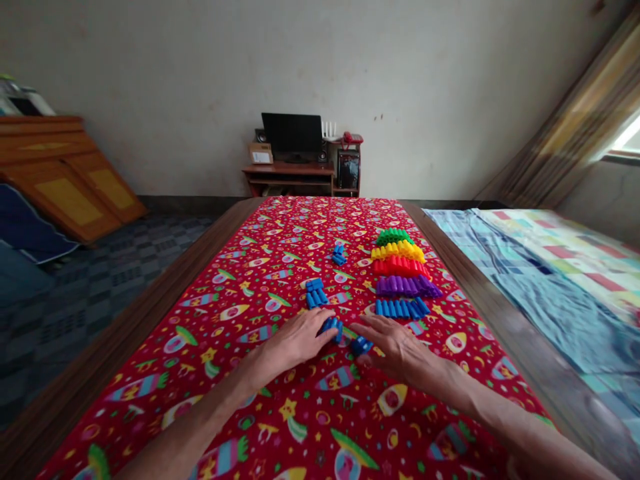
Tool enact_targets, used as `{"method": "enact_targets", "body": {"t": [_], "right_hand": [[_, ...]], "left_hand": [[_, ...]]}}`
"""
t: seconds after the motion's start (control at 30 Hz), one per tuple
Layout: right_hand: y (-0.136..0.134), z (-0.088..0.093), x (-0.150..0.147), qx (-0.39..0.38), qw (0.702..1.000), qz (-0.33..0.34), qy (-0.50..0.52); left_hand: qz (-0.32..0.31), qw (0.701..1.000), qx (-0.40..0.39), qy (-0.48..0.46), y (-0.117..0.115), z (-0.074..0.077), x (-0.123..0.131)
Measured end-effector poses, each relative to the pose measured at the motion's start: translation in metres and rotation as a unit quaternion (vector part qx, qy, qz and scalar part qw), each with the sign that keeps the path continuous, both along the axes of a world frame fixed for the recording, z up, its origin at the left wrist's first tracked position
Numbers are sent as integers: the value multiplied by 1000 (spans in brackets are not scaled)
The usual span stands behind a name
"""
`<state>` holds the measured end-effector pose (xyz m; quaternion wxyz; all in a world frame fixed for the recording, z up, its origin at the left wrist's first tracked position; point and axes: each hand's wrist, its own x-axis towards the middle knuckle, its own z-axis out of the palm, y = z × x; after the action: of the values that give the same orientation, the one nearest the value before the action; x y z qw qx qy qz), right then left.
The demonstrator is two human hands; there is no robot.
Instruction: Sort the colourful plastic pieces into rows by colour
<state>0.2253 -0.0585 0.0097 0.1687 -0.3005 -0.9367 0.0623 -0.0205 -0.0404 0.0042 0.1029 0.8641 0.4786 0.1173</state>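
Observation:
My left hand (306, 335) is curled at a small group of short blue cylinders (332, 328), its thumb on the near side and its fingers on the far side. Opposite it, my right hand (395, 343) cups more blue cylinders (361, 345) between thumb and fingers; its palm partly hides them. Just beyond the left hand lies a cluster of blue cylinders (316, 293), and farther off a smaller blue cluster (339, 255). Beyond the right hand, several blue cylinders (400, 309) lie side by side in a row.
Rows of purple (406, 287), red (400, 267), yellow (399, 251) and green cylinders (394, 237) run up the table's right side. A red patterned cloth (240, 407) covers the wooden table (195, 267). A bed (530, 280) stands to the right, a monitor (293, 137) at the wall.

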Motion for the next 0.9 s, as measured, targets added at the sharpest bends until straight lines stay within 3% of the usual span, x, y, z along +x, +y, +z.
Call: {"method": "enact_targets", "body": {"t": [0.1, 0.27, 0.33, 0.43, 0.63, 0.9], "right_hand": [[-7, -14, -6, 15, 998, -66, 0], [-4, -18, -16, 17, 999, -24, 15], [2, -11, -6, 31, 998, -3, 48], [12, -3, 24, 57, 995, -26, 78], [31, -12, 81, 64, 991, -96, 68], [30, -5, 91, 65, 990, -111, 65]], "left_hand": [[-20, 998, -66, -5, 2, 2, -3], [-13, 999, -30, -42, 2, -4, -1], [-36, 998, -17, -50, 2, -8, -1], [-62, 997, -6, -51, 5, -15, -3], [-57, 994, 13, -88, 9, -23, 2], [-30, 986, 24, -164, 13, -15, 23]]}}
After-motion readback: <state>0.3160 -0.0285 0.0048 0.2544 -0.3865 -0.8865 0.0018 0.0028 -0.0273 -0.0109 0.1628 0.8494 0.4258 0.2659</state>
